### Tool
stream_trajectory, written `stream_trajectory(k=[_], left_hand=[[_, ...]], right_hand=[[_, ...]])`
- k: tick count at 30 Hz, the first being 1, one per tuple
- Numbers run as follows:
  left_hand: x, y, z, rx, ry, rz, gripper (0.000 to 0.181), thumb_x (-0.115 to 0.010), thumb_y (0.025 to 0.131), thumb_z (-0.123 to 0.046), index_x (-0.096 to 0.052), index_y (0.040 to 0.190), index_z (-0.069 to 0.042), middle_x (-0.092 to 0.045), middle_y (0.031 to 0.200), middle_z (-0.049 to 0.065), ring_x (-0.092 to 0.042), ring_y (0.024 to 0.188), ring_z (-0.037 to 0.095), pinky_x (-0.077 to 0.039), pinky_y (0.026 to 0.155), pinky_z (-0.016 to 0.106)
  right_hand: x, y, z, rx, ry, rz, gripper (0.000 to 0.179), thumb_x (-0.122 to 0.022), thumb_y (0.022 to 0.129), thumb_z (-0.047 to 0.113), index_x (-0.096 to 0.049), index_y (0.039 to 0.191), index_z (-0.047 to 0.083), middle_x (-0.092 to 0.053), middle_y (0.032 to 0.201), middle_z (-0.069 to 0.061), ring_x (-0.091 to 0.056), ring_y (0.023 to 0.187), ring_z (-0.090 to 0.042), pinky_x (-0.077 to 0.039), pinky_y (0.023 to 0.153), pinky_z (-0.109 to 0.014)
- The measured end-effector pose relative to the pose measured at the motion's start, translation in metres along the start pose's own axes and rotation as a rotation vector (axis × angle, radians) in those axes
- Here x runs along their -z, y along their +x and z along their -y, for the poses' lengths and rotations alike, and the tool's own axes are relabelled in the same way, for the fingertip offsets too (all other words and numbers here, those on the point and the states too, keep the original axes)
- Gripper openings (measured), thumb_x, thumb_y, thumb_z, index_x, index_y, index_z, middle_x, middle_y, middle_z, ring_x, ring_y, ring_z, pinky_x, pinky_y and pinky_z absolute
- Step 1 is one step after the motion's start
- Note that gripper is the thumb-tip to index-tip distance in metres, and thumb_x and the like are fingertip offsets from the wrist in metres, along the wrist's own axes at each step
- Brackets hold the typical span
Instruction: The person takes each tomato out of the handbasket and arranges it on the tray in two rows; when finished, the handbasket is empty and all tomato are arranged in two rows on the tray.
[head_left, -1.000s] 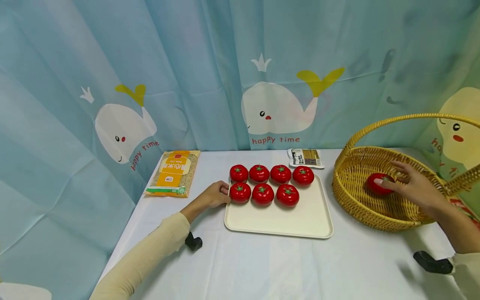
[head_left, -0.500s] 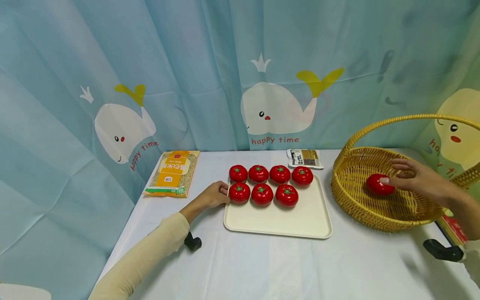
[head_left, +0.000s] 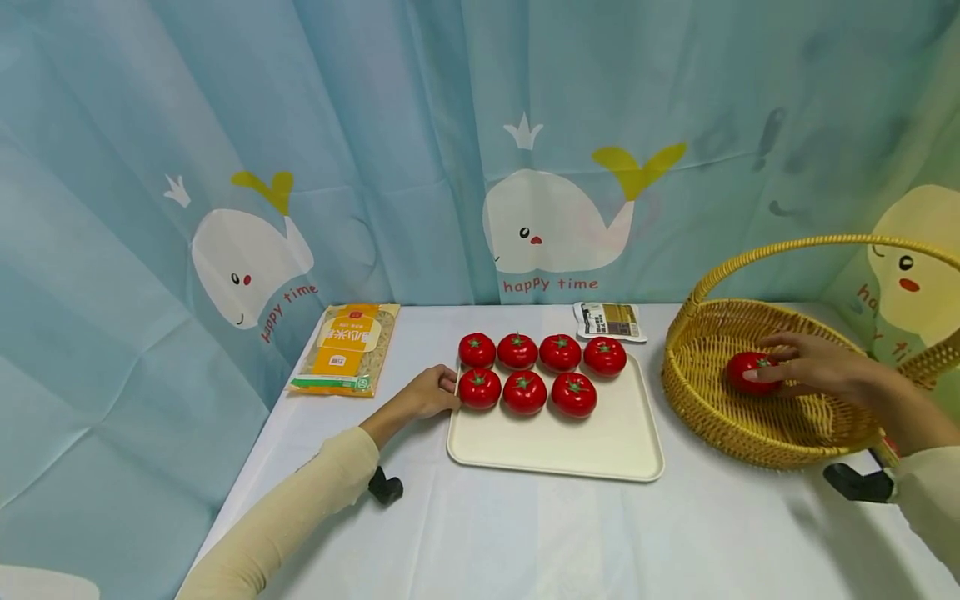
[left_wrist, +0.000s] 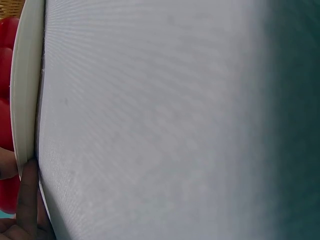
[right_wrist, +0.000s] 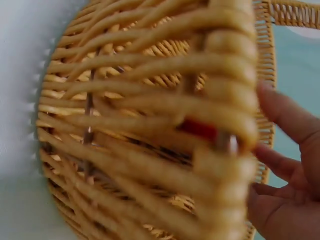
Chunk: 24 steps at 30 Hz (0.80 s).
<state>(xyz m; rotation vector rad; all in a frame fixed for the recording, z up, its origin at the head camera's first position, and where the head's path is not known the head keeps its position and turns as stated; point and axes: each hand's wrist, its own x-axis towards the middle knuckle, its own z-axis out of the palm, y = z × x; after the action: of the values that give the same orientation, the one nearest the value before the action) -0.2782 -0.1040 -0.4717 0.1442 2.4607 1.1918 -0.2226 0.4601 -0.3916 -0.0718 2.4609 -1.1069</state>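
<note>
My left hand (head_left: 435, 392) pinches the left edge of a cream tray (head_left: 555, 458). In the left wrist view, the thumb lies on the rim and a finger (left_wrist: 27, 200) is against its outer side. Several red tomatoes (head_left: 524, 392) stand in two rows on the tray's back half, green stems up. Inside the wicker basket (head_left: 697, 421) at the right, my right hand (head_left: 817, 367) holds one tomato (head_left: 742, 372), thumb at its near side and fingers behind. In the right wrist view, the basket wall hides nearly all of that tomato.
An orange and clear food packet (head_left: 345, 350) lies at the back left. Behind the tray is a small white and brown pouch (head_left: 611, 322). The basket's tall handle (head_left: 795, 243) arches over it. A whale-print curtain (head_left: 420, 167) hangs along the table's back edge.
My right hand drew back slightly to the right, then came forward around the tomato. The basket tomato has turned and shifted a little left. My left hand stays at the tray edge.
</note>
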Motion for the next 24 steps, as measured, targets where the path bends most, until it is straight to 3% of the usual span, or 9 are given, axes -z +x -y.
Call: stream_trajectory(k=[6,15,24], left_hand=[[0.0,0.001,0.003,-0.024,-0.003,-0.007,0.045,-0.072,0.078,-0.004,-0.057,0.12,0.001,-0.062,0.099,0.009,-0.058,0.087,0.017,-0.051,0.073,0.023],[-0.002,0.003,0.003,-0.044,-0.015,-0.001,0.044,-0.071,0.077,-0.002,-0.057,0.119,0.002,-0.063,0.098,0.009,-0.058,0.084,0.015,-0.051,0.071,0.022],[0.0,0.002,0.0,-0.024,-0.019,-0.001,0.044,-0.072,0.078,-0.003,-0.057,0.119,0.0,-0.062,0.098,0.008,-0.058,0.085,0.016,-0.051,0.072,0.022]], right_hand=[[-0.006,0.017,0.007,0.009,-0.029,-0.004,0.078,-0.064,0.098,0.019,-0.017,0.146,-0.02,-0.028,0.141,-0.049,-0.061,0.113,-0.037,-0.058,0.088,-0.045],[0.0,0.03,0.006,0.065,-0.123,0.0,0.075,-0.065,0.098,0.023,-0.024,0.145,-0.018,-0.034,0.139,-0.048,-0.056,0.118,-0.049,-0.057,0.088,-0.051],[0.014,0.031,0.009,0.142,-0.216,0.072,0.069,-0.063,0.098,0.022,-0.029,0.145,-0.016,-0.036,0.14,-0.047,-0.055,0.119,-0.051,-0.057,0.088,-0.052]])
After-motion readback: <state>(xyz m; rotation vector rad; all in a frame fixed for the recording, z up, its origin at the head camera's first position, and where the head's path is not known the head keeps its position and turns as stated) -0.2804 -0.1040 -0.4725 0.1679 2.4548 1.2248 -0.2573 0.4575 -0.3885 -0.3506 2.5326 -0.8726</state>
